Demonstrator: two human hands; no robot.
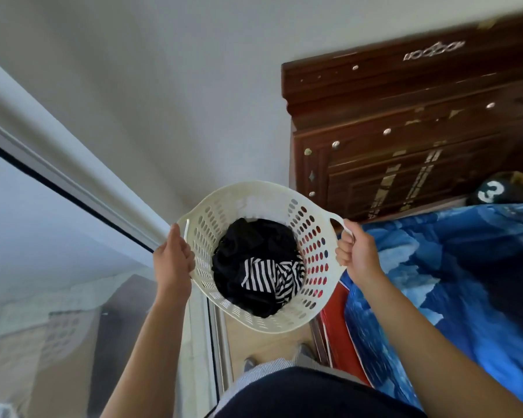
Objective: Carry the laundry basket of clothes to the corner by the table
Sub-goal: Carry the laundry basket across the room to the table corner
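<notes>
While both hands lift it, the basket (261, 322) holds dark clothes (254, 267). Left hand (174, 257) and right hand (358, 251) each grip a handle, clenched. A bed (450, 267) lies right.

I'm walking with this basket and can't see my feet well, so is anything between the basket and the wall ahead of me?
Nothing visible blocks it. The laundry basket, held by left hand and right hand, faces a bare wall. The bed lies right, the window frame left. The floor ahead is mostly hidden under the basket.
</notes>
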